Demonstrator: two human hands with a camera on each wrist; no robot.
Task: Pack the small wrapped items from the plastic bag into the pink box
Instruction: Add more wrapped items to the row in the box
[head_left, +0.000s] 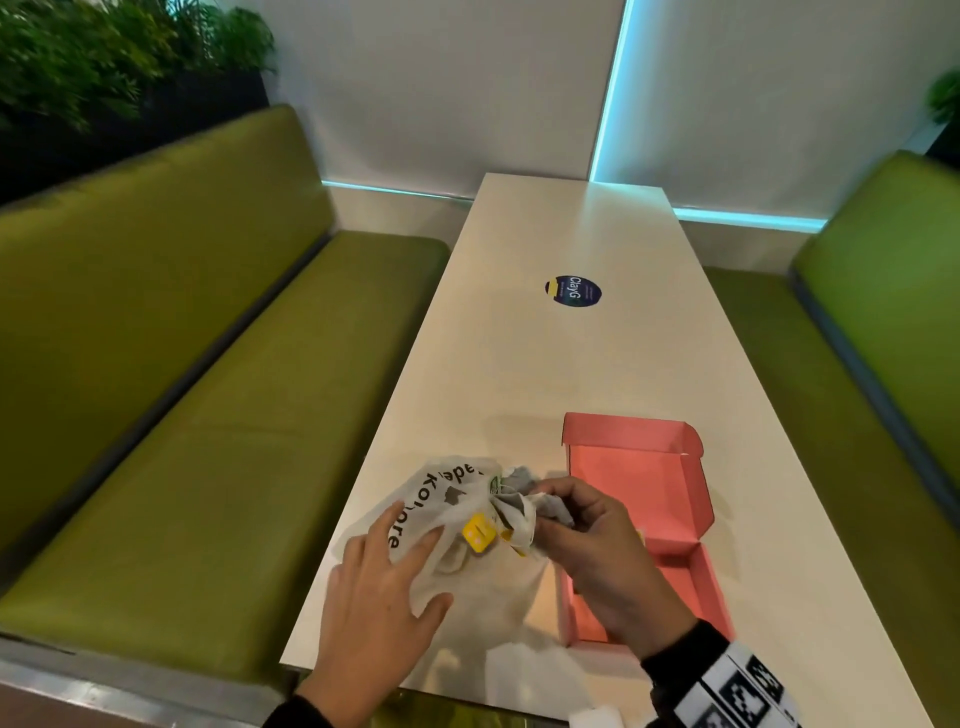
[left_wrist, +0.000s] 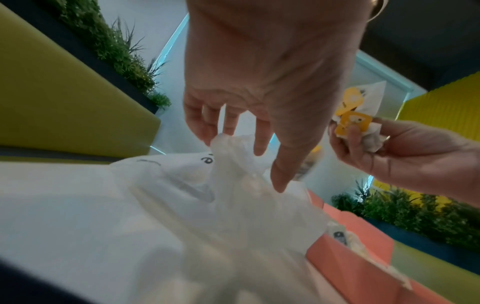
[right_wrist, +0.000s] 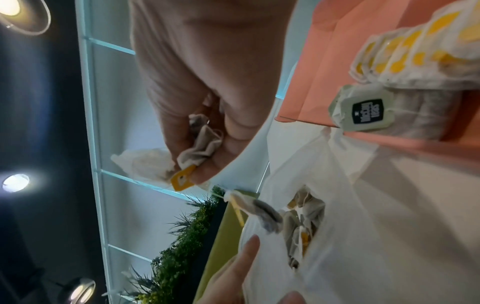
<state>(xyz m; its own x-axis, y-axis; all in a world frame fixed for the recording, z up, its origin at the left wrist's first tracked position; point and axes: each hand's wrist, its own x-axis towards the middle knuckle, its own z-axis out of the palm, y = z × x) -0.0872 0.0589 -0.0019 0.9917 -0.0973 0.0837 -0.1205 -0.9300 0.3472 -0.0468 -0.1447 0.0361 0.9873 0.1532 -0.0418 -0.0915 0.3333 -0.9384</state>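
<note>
Left hand (head_left: 382, 577) palm down, fingers (left_wrist: 261, 135) straight and spread, thumb apart on the near side, resting flat on the crumpled white plastic bag (head_left: 457, 525); wrist reaching in from the lower edge of the head view in a dark sleeve. Right hand (head_left: 597, 540) just beside it to the right, back upward, fingers (right_wrist: 182, 131) curled in, pinching a few small paper-wrapped sachets with yellow tags (right_wrist: 200, 152) between thumb and fingertips. Right wrist in a dark cuff with a black-and-white patterned band (head_left: 743, 686), forearm angled in from the lower right.
</note>
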